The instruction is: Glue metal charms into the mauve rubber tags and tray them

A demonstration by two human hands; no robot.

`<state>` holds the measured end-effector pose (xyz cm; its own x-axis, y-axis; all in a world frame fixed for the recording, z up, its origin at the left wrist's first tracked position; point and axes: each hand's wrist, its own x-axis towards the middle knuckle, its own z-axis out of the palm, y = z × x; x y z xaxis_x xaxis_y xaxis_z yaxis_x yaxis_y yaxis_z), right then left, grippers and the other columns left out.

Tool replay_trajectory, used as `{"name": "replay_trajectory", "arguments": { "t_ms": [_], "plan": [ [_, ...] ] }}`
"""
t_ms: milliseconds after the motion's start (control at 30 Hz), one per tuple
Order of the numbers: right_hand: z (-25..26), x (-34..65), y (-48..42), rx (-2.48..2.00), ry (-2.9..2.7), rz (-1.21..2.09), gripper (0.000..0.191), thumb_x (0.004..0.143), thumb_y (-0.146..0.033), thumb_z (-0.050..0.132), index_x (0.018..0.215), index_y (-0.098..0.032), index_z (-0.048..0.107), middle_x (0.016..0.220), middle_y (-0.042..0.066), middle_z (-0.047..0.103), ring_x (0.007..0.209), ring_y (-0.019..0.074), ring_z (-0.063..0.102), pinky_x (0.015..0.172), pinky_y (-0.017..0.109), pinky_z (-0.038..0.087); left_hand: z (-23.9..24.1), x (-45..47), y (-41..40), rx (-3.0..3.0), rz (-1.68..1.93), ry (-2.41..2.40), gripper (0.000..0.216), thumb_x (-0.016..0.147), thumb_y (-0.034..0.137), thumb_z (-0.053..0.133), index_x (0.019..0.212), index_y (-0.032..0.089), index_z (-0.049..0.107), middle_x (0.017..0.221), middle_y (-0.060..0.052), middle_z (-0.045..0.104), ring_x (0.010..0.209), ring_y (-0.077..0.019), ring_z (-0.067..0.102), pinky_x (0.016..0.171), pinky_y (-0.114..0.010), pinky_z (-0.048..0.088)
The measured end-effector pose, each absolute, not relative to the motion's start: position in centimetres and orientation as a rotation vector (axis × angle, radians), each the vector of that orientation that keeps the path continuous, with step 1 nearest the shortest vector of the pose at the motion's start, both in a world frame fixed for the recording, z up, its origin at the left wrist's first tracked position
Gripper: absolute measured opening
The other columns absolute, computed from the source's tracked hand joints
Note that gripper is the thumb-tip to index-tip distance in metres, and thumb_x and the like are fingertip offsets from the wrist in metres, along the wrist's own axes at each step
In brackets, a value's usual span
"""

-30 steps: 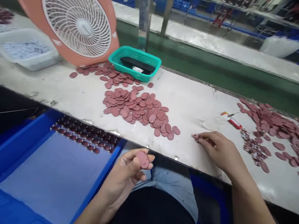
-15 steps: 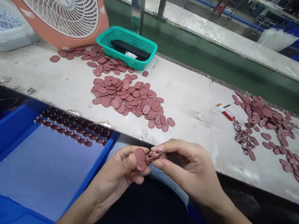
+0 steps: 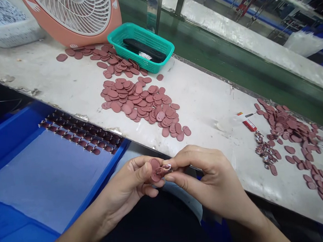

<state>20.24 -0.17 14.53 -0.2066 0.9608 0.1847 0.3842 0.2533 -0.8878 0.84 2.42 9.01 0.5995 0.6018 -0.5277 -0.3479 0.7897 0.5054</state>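
Observation:
Between thumb and fingers, my left hand pinches a reddish-brown oval piece, its flat face turned up. My right hand is closed on a small brown part with shiny, whitish bits, held against the oval; its exact kind is too small to make out. Both hands are close together in front of the table edge, above my lap. Beyond them on the table lies a heap of similar reddish-brown ovals, some with small holes. A cluster of shiny brown parts lies farther right.
A blue tray at left holds rows of small brown assemblies beside a pale sheet. On the table stand an orange fan, a green basket and a white tub. More ovals and a red-and-white packet lie right.
My right hand has brought the shiny brown part leftward, over the oval in my left hand. The view has shifted slightly.

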Motion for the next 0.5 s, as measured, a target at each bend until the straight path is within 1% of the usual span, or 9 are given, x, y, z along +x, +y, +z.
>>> {"name": "replay_trajectory", "arguments": {
  "t_ms": [133,267,400,500],
  "plan": [
    [14.9,20.3,0.1,-1.230,-1.816,0.911,0.007,0.087,-0.015,0.077,0.093,-0.017,0.075,0.078,0.000,0.076,0.068,0.0101,0.068,0.066,0.021,0.053,8.8,0.9,2.4,0.367,0.561,0.743,0.033,0.067,0.048,0.093,0.077,0.018,0.082,0.067,-0.002,0.069,0.057,-0.0083,0.063,0.049,-0.011,0.056],
    [15.1,20.4,0.3,-1.218,-1.872,0.928,0.007,0.089,-0.015,0.076,0.094,-0.018,0.074,0.078,-0.001,0.075,0.068,0.0100,0.067,0.066,0.022,0.053,8.9,0.9,2.4,0.363,0.554,0.745,0.036,0.065,0.050,0.093,0.079,0.018,0.082,0.065,-0.001,0.067,0.057,-0.0084,0.062,0.049,-0.011,0.055],
    [15.4,20.5,0.3,-1.212,-1.949,0.891,0.010,0.089,-0.012,0.074,0.097,-0.017,0.073,0.078,0.000,0.074,0.070,0.0107,0.067,0.067,0.022,0.052,9.0,0.8,2.4,0.377,0.542,0.725,0.038,0.066,0.051,0.092,0.076,0.016,0.080,0.065,-0.002,0.065,0.059,-0.0093,0.061,0.049,-0.011,0.053],
    [15.7,20.4,0.3,-1.200,-2.019,0.857,0.008,0.091,-0.011,0.071,0.094,-0.018,0.072,0.080,0.000,0.074,0.071,0.0117,0.067,0.068,0.023,0.053,9.0,0.8,2.4,0.389,0.542,0.734,0.038,0.065,0.051,0.093,0.073,0.016,0.080,0.065,-0.002,0.065,0.059,-0.0100,0.060,0.050,-0.011,0.051]
  ]
}}
